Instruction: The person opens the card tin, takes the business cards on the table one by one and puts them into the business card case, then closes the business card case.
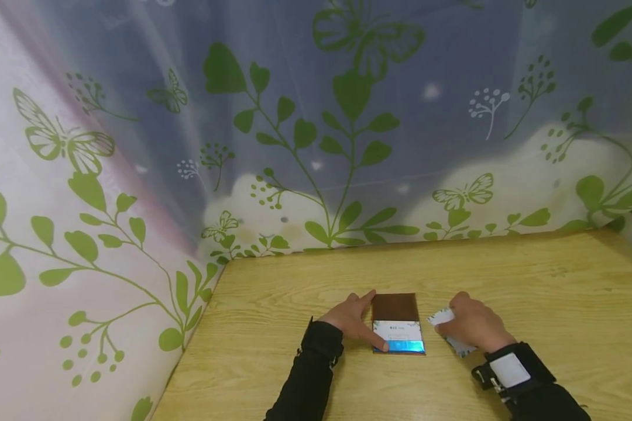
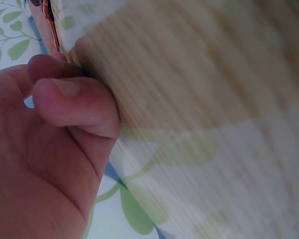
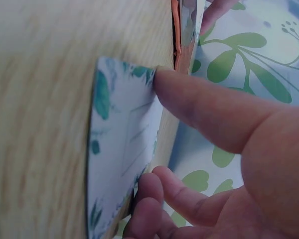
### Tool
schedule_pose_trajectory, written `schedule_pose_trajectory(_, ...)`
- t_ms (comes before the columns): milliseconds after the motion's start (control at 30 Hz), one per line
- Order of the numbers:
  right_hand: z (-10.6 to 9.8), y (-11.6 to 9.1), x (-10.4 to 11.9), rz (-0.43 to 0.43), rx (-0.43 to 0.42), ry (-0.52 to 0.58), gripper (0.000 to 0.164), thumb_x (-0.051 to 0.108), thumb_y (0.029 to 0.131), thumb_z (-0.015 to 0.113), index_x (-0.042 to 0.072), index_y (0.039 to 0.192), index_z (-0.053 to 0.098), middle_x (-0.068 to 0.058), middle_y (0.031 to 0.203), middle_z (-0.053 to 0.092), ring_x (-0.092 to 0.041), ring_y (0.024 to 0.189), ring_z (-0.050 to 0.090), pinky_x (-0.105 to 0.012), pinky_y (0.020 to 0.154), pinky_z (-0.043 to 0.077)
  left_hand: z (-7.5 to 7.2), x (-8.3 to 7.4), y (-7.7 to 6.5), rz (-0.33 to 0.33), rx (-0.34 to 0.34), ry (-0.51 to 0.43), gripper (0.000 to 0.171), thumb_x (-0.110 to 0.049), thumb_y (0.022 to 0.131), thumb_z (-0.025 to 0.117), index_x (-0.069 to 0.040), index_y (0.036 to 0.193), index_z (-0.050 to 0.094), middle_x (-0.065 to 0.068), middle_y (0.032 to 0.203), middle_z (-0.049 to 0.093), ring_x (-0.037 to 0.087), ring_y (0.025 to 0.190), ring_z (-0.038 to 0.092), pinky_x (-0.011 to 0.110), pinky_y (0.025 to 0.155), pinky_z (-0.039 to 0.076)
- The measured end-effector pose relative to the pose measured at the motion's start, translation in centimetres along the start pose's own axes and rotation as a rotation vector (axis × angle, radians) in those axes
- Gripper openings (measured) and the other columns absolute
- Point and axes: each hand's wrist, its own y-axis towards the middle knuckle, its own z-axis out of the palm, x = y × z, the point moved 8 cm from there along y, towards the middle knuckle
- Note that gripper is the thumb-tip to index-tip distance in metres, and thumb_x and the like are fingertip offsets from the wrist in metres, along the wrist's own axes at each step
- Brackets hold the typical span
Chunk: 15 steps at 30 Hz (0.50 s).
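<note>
A brown flat holder (image 1: 394,307) lies on the wooden table, with a white leaf-printed card (image 1: 400,330) and a shiny blue strip (image 1: 408,346) across its lower half. My left hand (image 1: 350,318) rests at its left side, forefinger at the top corner and thumb pressing near the blue strip. In the left wrist view this hand (image 2: 45,144) shows its other fingers bent against the tabletop. Right of the holder, my right hand (image 1: 476,321) pinches another white card (image 1: 442,316) by its edges. The right wrist view shows this card (image 3: 122,139) tilted, with green leaves and faint lines.
The yellow wooden table (image 1: 274,292) reaches back to a hanging curtain (image 1: 295,140) with green leaves and butterflies. A similar leaf-patterned curtain (image 1: 47,234) hangs along the left edge. Dark straps with devices (image 1: 511,369) sit on the wrists.
</note>
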Motion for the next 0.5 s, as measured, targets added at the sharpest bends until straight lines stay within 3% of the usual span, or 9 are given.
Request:
schedule_pose_trajectory(267,0.08,0.32,-0.46,-0.003,0.024,0.078,0.073,0.024,0.087,0.083,-0.023,0.128,0.046,-0.028,0.104,0.062,-0.029,0.080,0.061,-0.038,0.062,0.051,0.06,0.20,0.10,0.003,0.015,-0.005,0.120,-0.049,0.076,0.091,-0.031,0.168,0.017,0.018,0.168,0.022,0.037,0.149,0.035,0.049,0.110,0.045)
schedule_pose_trajectory(500,-0.07,0.47,-0.29,-0.003,0.010,0.106,0.036,0.020,0.087,0.083,-0.007,0.096,0.062,-0.012,0.083,0.062,-0.023,0.069,0.060,-0.034,0.056,0.050,-0.05,-0.10,-0.05,0.015,0.004,0.012,0.120,-0.049,0.075,0.092,-0.027,0.168,0.019,0.017,0.162,0.032,0.035,0.143,0.044,0.047,0.107,0.048)
